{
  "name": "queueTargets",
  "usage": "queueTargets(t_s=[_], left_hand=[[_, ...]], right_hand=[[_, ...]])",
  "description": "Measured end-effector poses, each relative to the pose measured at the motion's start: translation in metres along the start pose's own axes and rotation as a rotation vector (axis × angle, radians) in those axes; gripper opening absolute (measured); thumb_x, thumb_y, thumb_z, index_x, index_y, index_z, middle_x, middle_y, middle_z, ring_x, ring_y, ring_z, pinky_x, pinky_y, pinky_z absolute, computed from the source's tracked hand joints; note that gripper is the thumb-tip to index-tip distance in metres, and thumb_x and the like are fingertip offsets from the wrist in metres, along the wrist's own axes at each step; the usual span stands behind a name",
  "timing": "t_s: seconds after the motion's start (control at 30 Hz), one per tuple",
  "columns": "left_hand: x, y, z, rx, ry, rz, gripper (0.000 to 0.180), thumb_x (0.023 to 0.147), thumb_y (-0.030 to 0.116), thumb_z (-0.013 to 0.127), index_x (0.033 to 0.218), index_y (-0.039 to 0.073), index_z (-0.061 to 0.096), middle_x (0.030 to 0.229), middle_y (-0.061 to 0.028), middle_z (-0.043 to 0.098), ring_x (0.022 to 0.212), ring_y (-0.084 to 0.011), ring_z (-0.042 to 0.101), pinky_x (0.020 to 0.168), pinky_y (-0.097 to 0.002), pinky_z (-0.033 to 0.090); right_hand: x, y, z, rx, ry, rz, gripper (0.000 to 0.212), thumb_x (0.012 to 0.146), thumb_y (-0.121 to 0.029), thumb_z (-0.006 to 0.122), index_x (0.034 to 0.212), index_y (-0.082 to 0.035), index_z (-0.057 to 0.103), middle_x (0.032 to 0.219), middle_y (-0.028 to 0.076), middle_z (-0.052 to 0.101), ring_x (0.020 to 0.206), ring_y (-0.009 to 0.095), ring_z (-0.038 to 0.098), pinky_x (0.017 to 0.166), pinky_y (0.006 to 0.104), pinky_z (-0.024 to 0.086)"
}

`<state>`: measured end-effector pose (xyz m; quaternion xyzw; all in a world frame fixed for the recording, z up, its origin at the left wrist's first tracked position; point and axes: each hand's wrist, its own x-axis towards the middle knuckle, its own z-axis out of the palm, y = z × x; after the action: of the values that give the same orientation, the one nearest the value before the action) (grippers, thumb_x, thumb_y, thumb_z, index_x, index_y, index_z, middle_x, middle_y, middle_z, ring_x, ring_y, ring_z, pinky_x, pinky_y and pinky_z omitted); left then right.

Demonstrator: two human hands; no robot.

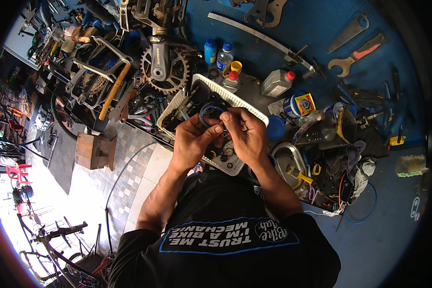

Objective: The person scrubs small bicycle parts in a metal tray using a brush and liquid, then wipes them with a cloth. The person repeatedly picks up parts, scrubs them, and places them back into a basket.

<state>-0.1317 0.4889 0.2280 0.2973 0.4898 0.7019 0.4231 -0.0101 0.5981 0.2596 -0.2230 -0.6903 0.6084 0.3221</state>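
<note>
My left hand (191, 141) and my right hand (247, 137) meet in front of my chest, over a cream plastic basket (245, 109). Between them they pinch a thin blue ring (203, 116), its hoop standing out past the fingertips. Thumbs and fingers of both hands are closed, and part of the ring is hidden behind them. A small part shows near the right fingertips, too small to name. Below my hands, several small round rings (224, 158) lie in the near end of the basket, with dark parts at its far end.
Left of the basket are a crankset with a toothed chainring (164, 72) and a wooden-handled hammer (115, 91). Bottles, including a grey one with a red cap (278, 82), stand beyond it. A metal tray (289, 165) lies to the right. A wooden stool (95, 151) stands on the floor.
</note>
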Motion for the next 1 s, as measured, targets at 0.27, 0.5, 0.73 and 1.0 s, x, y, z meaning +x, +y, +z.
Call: queueTargets(t_s=[0.27,0.5,0.73,1.0], left_hand=[[0.002,-0.001,-0.010,-0.230,-0.038,-0.119,0.020,0.101,0.009,0.066,0.113,-0.007,0.066,0.092,-0.0143,0.074,0.078,-0.0197,0.073,0.071,-0.0319,0.062],[0.000,-0.001,-0.011,-0.254,-0.052,-0.104,0.027,0.105,0.015,0.061,0.116,-0.009,0.068,0.094,-0.0178,0.075,0.080,-0.0246,0.075,0.073,-0.0350,0.064],[-0.001,0.004,-0.013,-0.249,-0.050,-0.124,0.028,0.105,0.015,0.060,0.115,-0.010,0.069,0.094,-0.0193,0.075,0.080,-0.0260,0.076,0.073,-0.0363,0.065],[-0.005,0.011,-0.004,-0.114,0.004,-0.024,0.028,0.105,0.016,0.063,0.114,-0.009,0.069,0.091,-0.0190,0.076,0.082,-0.0233,0.077,0.073,-0.0339,0.065]], right_hand=[[-0.002,-0.001,0.000,0.150,0.013,0.040,0.024,0.104,-0.023,0.067,0.105,0.001,0.069,0.077,-0.001,0.066,0.068,0.003,0.057,0.059,0.0209,0.046],[-0.002,0.013,-0.005,0.069,0.017,0.030,0.022,0.103,-0.022,0.068,0.103,0.000,0.068,0.069,-0.005,0.055,0.063,0.002,0.048,0.056,0.0219,0.039],[-0.003,0.008,-0.004,0.129,0.017,0.064,0.023,0.104,-0.024,0.067,0.104,-0.001,0.069,0.073,-0.004,0.061,0.063,0.003,0.053,0.056,0.0216,0.044],[0.005,0.013,-0.024,0.344,-0.158,0.226,0.022,0.102,-0.020,0.069,0.110,0.000,0.071,0.089,0.002,0.070,0.075,0.006,0.061,0.065,0.0227,0.050]])
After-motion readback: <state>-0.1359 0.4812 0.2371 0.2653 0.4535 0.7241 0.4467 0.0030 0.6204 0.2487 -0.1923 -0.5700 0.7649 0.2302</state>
